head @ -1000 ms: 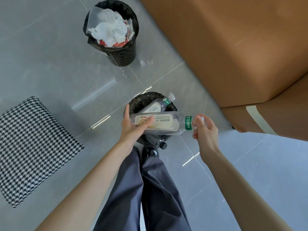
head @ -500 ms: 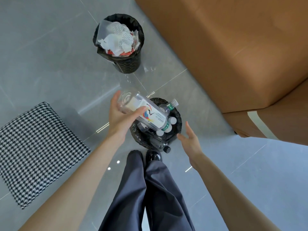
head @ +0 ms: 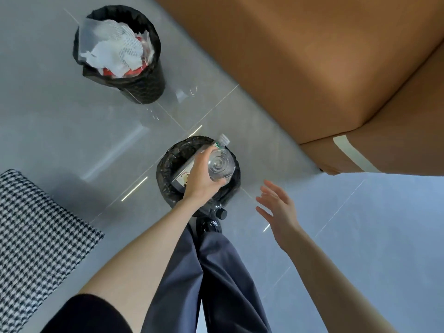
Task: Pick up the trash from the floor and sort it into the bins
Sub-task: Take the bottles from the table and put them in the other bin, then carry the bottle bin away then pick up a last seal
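My left hand (head: 203, 180) grips a clear plastic bottle (head: 219, 165) by its base end and holds it upside down over the near black bin (head: 168, 174). That bin is lined with a black bag and holds other bottles; one white cap (head: 223, 139) sticks up at its far rim. My right hand (head: 278, 207) hovers to the right of the bin with fingers spread, holding nothing. A second black bin (head: 153, 85), stuffed with crumpled white paper (head: 113, 49) and red scraps, stands farther back on the left.
A large tan leather sofa (head: 312, 68) fills the upper right, close to the near bin. A black-and-white houndstooth cushion (head: 36, 236) lies on the floor at left. My legs in grey trousers (head: 206, 272) and black shoes stand just behind the near bin on glossy grey tiles.
My left hand has swung the bottle from beside the bin's left rim to upright over its opening, neck down. My right hand has drawn away to the right and opened wider.
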{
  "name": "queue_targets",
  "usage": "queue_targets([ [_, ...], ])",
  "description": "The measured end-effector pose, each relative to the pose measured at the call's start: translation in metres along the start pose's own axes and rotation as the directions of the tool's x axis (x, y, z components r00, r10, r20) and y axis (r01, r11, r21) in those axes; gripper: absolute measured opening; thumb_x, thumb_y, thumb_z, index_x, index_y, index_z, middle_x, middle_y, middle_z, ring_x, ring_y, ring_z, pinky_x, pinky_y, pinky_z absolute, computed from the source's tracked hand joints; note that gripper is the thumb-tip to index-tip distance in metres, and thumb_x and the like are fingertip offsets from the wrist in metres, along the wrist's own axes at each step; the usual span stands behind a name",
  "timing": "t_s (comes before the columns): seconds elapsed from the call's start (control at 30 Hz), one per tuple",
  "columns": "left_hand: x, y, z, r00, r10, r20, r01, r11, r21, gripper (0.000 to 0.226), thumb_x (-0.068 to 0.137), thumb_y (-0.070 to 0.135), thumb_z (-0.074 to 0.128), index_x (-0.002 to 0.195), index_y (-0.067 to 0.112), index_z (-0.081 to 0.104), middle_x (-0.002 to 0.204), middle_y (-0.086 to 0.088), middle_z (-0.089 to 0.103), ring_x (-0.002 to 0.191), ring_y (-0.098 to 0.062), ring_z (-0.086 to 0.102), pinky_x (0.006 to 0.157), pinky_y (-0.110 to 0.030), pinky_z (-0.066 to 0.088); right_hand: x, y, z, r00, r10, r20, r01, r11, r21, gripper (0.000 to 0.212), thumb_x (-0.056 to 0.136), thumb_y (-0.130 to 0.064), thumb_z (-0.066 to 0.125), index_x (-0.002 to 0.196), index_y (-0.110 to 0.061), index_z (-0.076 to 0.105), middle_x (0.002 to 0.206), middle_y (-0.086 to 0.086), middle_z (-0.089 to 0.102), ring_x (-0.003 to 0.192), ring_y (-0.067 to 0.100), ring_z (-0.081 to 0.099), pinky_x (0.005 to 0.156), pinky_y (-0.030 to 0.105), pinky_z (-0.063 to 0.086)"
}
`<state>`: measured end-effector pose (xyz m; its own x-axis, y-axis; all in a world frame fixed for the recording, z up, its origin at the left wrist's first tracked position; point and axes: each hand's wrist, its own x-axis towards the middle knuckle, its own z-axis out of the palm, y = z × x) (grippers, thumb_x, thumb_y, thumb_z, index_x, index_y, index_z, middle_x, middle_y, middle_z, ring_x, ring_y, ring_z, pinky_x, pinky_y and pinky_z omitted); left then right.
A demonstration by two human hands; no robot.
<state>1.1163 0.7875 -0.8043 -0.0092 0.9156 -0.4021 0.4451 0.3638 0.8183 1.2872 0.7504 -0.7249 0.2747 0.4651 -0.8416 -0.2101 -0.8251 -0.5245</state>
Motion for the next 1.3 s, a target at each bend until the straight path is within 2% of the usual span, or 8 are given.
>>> queue_targets([
  [0.23, 0.007, -0.041, 0.012, 0.99, 0.034, 0.134, -0.069, 0.963, 0.262, 0.081, 0.071, 0.002, 0.074, 0.136, 0.028, 0.035, 0.131, 0.005, 0.038, 0.115, -0.011, 0.049, 0.091, -0.016, 0.038, 0.026, 0.017, -0.006, 0.997, 0.039, -0.06, -0.036, 0.998, 0.047, 0.032, 0.093, -0.004, 0.051, 0.123, -0.013, 0.058, 0.113, 0.005, 0.058, 0.093, 0.02, 0.056, 0.093, 0.037, 0.048],
  [0.4, 0.013, -0.05, 0.036, 0.987, -0.006, 0.158, -0.051, 0.933, 0.355, 0.09, 0.076, 0.002, 0.069, 0.143, 0.038, 0.021, 0.137, 0.001, 0.034, 0.122, -0.02, 0.048, 0.089, -0.033, 0.048, 0.039, 0.026, -0.002, 0.994, 0.079, -0.074, -0.077, 0.997, 0.023, 0.028, 0.095, -0.005, 0.048, 0.119, -0.014, 0.058, 0.104, 0.002, 0.058, 0.092, 0.019, 0.054, 0.093, 0.038, 0.048],
  [0.5, 0.031, -0.043, 0.047, 0.966, 0.003, 0.259, -0.147, 0.829, 0.539, 0.098, 0.081, 0.009, 0.069, 0.148, 0.039, 0.004, 0.151, -0.006, 0.022, 0.137, -0.025, 0.032, 0.101, -0.042, 0.043, 0.046, 0.027, 0.004, 0.994, 0.086, -0.072, -0.086, 0.996, -0.004, 0.031, 0.095, -0.004, 0.047, 0.122, -0.014, 0.057, 0.106, 0.001, 0.057, 0.091, 0.019, 0.054, 0.093, 0.038, 0.048],
  [0.67, 0.04, -0.032, 0.035, 0.921, -0.193, 0.339, -0.065, 0.781, 0.621, 0.112, 0.08, 0.014, 0.072, 0.145, 0.043, -0.015, 0.158, -0.003, -0.015, 0.146, -0.033, -0.007, 0.111, -0.059, 0.021, 0.044, 0.022, 0.013, 0.995, 0.08, -0.052, -0.082, 0.996, -0.033, 0.033, 0.095, -0.003, 0.046, 0.125, -0.012, 0.055, 0.112, 0.004, 0.055, 0.094, 0.019, 0.053, 0.096, 0.039, 0.047],
  [0.77, 0.025, -0.032, 0.016, 0.935, -0.186, 0.303, 0.006, 0.86, 0.509, 0.119, 0.075, 0.015, 0.077, 0.144, 0.043, -0.017, 0.158, -0.004, -0.017, 0.146, -0.031, -0.011, 0.112, -0.056, 0.018, 0.041, 0.02, 0.017, 0.996, 0.073, -0.047, -0.076, 0.996, -0.051, 0.033, 0.094, -0.003, 0.047, 0.125, -0.013, 0.055, 0.114, 0.004, 0.054, 0.092, 0.019, 0.052, 0.094, 0.038, 0.047],
  [0.9, -0.003, -0.048, -0.021, 0.986, -0.155, 0.067, 0.135, 0.961, 0.24, 0.098, 0.079, 0.006, 0.068, 0.15, 0.035, 0.005, 0.158, -0.003, 0.012, 0.146, -0.018, 0.01, 0.116, -0.036, 0.021, 0.041, 0.03, 0.024, 0.996, 0.074, -0.048, -0.077, 0.994, -0.075, 0.036, 0.093, 0.001, 0.045, 0.125, -0.011, 0.054, 0.111, 0.004, 0.054, 0.089, 0.017, 0.051, 0.093, 0.037, 0.047],
  [1.07, -0.015, -0.082, -0.055, 0.92, -0.334, -0.206, 0.358, 0.929, 0.092, 0.076, 0.084, 0.007, 0.061, 0.149, 0.019, 0.024, 0.15, -0.007, 0.03, 0.14, -0.017, 0.026, 0.114, -0.027, 0.02, 0.063, 0.067, 0.037, 0.993, 0.084, -0.082, -0.098, 0.978, -0.184, 0.04, 0.09, -0.001, 0.046, 0.128, -0.013, 0.052, 0.119, 0.005, 0.054, 0.091, 0.017, 0.051, 0.093, 0.037, 0.047],
  [1.3, 0.006, -0.14, -0.048, 0.853, -0.476, -0.213, 0.483, 0.875, -0.02, 0.071, 0.088, 0.014, 0.06, 0.148, 0.018, 0.023, 0.152, -0.007, 0.028, 0.141, -0.022, 0.027, 0.115, -0.034, 0.024, 0.12, 0.115, 0.067, 0.992, 0.1, -0.076, -0.117, 0.955, -0.272, 0.055, 0.09, -0.008, 0.055, 0.141, -0.019, 0.037, 0.14, 0.005, 0.045, 0.112, 0.021, 0.05, 0.105, 0.04, 0.041],
])
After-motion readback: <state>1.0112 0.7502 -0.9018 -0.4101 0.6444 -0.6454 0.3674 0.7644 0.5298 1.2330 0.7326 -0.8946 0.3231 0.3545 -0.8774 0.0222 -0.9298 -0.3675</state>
